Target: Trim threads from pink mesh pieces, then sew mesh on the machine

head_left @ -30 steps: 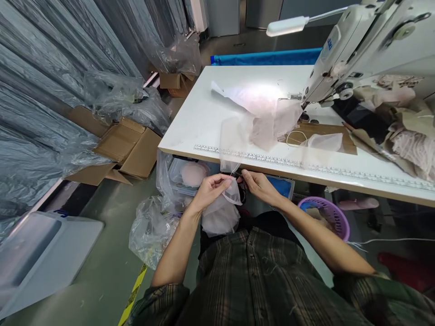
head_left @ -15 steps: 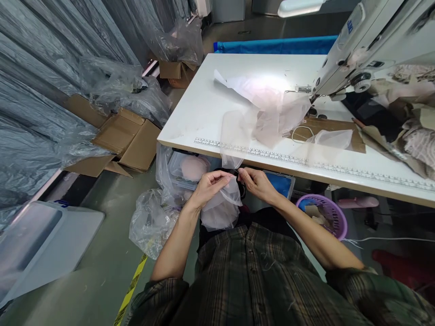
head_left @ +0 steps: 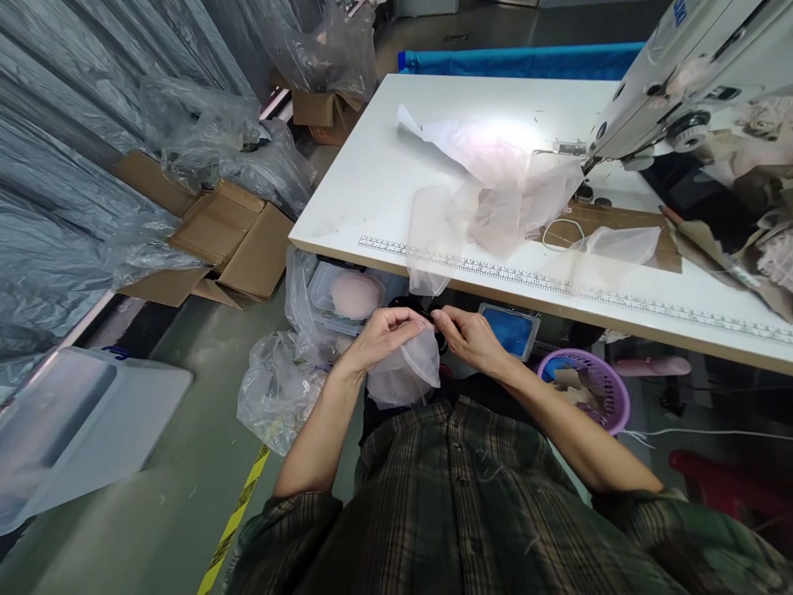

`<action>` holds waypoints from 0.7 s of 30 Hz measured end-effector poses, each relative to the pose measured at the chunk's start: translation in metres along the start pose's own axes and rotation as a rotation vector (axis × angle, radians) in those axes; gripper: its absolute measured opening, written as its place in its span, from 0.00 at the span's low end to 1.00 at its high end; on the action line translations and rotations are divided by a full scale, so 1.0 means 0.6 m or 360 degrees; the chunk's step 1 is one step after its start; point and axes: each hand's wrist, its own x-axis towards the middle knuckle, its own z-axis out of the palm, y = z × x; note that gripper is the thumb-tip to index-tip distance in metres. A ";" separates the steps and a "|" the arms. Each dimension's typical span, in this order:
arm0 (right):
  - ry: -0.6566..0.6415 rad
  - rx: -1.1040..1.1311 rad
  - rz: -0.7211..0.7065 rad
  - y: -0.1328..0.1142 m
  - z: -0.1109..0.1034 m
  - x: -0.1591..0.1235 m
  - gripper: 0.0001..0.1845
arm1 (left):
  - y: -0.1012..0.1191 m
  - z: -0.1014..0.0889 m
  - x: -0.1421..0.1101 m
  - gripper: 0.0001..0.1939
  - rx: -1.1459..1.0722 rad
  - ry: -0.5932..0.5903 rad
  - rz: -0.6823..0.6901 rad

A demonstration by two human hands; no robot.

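Observation:
Over my lap, just in front of the table edge, my left hand (head_left: 387,337) is closed in a pinch on a piece of sheer white fabric (head_left: 405,370), which hangs in soft folds below the fingers. My right hand (head_left: 469,337) is closed too, its thumb and forefinger pressed together close to the left fingertips. Something small and dark shows between the two hands, too unclear to name. More sheer fabric (head_left: 505,194) lies in a pale pink heap on the table, partly beneath the sewing machine (head_left: 660,91), with one strip drooping over the front edge.
A printed ruler (head_left: 526,279) runs along the front of the white table (head_left: 347,198). Below it are a clear bin (head_left: 325,293) and a purple basket (head_left: 610,388). Left on the floor are plastic bags (head_left: 278,388), an open carton (head_left: 229,231) and a translucent box (head_left: 124,421).
My view has tilted down slightly, so the table sits higher in the picture. Both hands stay close together at the fabric, with only a slight shift of the fingers.

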 end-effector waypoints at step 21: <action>0.0395 0.0154 0.0311 0.072 0.099 -0.048 0.19 | -0.207 -0.073 -0.015 0.24 0.1069 0.0249 0.0163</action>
